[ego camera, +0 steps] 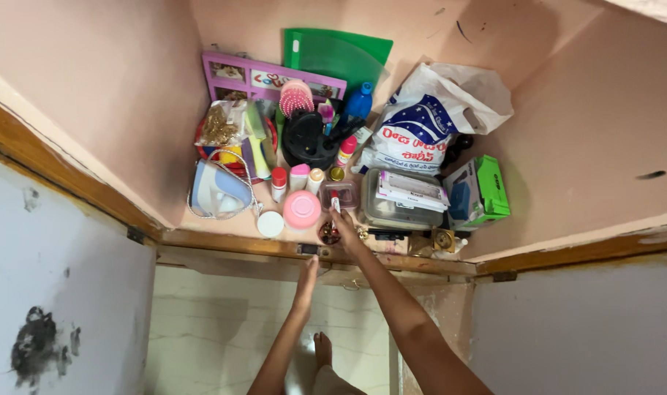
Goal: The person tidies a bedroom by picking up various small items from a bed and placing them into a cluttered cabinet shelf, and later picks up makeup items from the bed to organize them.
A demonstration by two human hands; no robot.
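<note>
There's a white and blue printed bag [428, 124] at the back right of your shelf, a green and white box [480, 192] just right of it, lying flat.

1 head view, steeply downward, near cluttered shelf [224, 225].

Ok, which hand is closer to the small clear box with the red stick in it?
Right. The right hand has its fingertips at the small clear box, though contact is unclear. The left hand is lower, at the shelf's wooden front edge, apart from the box.
</note>
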